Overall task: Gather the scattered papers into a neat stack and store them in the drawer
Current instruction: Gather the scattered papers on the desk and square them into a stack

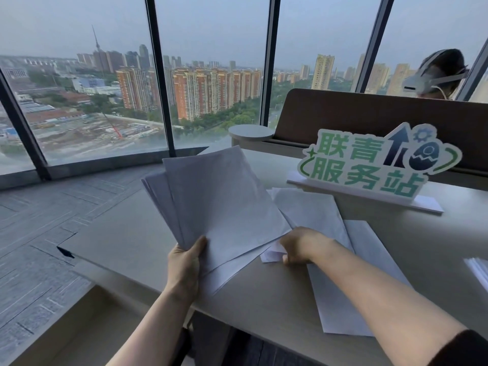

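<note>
Paper covers much of this beige desk (264,299) by the window. The person's left hand (184,262) grips a fanned sheaf of white sheets (219,199) at its lower corner, thumb across the front and fingers hidden behind, holding it tilted up off the desktop so the top edges splay out toward the glass. The sheets in it are not squared; several edges show staggered on the left side.

The right hand (298,245) reaches across just beside the sheaf, knuckles up, fingers curled onto a crumpled bit of loose paper (272,253) lying on the desk under the sheaf's lower right corner. It looks like a pinch, though the fingertips themselves are hidden beneath the hand. The two hands are near each other but not touching.

More loose sheets (314,210) lie flat beyond and under the right forearm, overlapping one another, one long sheet (340,305) running toward the near edge of the desk. A small separate pile of paper (479,270) sits at the far right edge of the view, well apart from the rest.

Behind the loose sheets stands a green-and-white sign with Chinese characters (369,167) on a white base. Past a brown partition (369,114), another person's head wearing a white headset (433,75) shows. No drawer can be seen from here.
</note>
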`<act>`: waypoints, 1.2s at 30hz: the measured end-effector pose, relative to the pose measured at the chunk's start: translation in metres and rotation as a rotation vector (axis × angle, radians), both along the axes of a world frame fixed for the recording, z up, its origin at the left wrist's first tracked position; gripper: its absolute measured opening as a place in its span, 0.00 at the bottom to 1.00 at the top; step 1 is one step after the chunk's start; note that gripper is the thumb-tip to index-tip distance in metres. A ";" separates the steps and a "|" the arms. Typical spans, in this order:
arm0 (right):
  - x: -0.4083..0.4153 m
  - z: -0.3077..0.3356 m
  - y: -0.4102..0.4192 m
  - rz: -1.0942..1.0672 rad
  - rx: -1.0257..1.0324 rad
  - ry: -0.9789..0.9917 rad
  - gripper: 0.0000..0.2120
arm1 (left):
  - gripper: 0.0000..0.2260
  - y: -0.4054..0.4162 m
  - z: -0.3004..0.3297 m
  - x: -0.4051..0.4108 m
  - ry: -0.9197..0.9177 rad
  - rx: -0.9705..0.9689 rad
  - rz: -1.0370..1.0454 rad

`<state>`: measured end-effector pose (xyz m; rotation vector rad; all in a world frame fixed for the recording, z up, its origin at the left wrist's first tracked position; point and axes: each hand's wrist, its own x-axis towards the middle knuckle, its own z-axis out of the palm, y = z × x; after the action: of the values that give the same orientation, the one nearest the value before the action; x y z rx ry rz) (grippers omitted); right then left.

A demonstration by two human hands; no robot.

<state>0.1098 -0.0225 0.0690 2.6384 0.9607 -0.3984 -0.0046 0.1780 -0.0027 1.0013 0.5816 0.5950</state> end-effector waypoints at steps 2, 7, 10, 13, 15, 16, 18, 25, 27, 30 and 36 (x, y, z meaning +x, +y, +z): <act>0.001 0.001 0.000 -0.001 0.000 0.011 0.15 | 0.04 0.000 0.000 -0.001 -0.012 -0.005 -0.005; -0.004 -0.002 -0.001 -0.026 0.106 0.019 0.14 | 0.03 -0.001 0.000 -0.002 -0.015 -0.006 0.008; -0.008 -0.016 0.002 -0.041 0.167 -0.058 0.24 | 0.04 -0.002 0.001 -0.002 -0.021 0.009 0.003; -0.010 -0.026 0.009 -0.079 0.240 -0.125 0.32 | 0.04 -0.003 0.002 -0.003 -0.024 0.019 0.009; -0.009 -0.026 0.011 -0.066 0.213 -0.126 0.28 | 0.04 -0.003 0.002 -0.003 -0.026 0.016 0.013; -0.009 -0.026 0.011 -0.060 0.185 -0.127 0.24 | 0.04 -0.003 0.002 -0.003 -0.028 0.014 0.010; -0.009 -0.026 0.010 -0.055 0.162 -0.149 0.18 | 0.05 -0.003 0.002 -0.003 -0.034 0.012 0.005; -0.013 -0.016 0.006 -0.033 0.208 -0.159 0.19 | 0.04 -0.001 0.001 -0.004 -0.042 -0.027 -0.003; -0.014 -0.014 0.004 -0.018 0.208 -0.170 0.20 | 0.04 -0.001 0.001 -0.004 -0.040 -0.022 -0.003; -0.011 -0.013 0.002 -0.001 0.194 -0.166 0.24 | 0.04 -0.001 0.001 -0.004 -0.041 -0.020 -0.003; -0.008 -0.013 0.003 0.062 0.140 -0.166 0.25 | 0.05 -0.002 0.002 -0.003 -0.042 -0.029 0.003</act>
<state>0.1016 -0.0198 0.0563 2.7065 1.0470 -0.0989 -0.0073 0.1759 -0.0012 0.9587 0.5533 0.6070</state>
